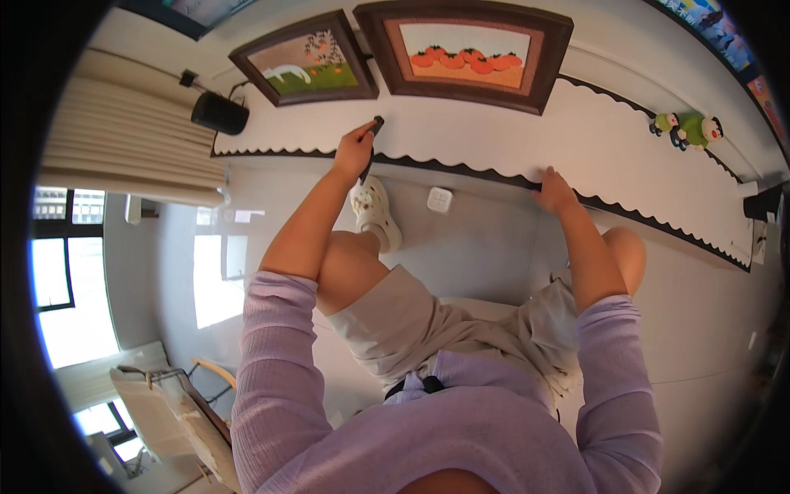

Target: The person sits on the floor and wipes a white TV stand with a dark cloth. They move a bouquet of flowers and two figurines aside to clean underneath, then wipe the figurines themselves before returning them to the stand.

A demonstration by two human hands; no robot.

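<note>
My left hand (355, 151) is closed around a slim dark handheld object (378, 123), above the front edge of a long low cabinet; its exact kind is unclear. A white cover (457, 133) with a dark scalloped border lies along the cabinet top. To the right, my right hand (557, 191) is at the cover's front border (524, 181). Its fingertips are blurred, and I cannot tell whether they pinch the border or only rest there.
Two framed pictures, one of a white cat (308, 65) and one of persimmons (466, 55), stand at the back. Left of them sits a black cylindrical speaker (220, 113). Green-clad figurines (697, 131) are at the right. A small white box (439, 200) lies below the front edge.
</note>
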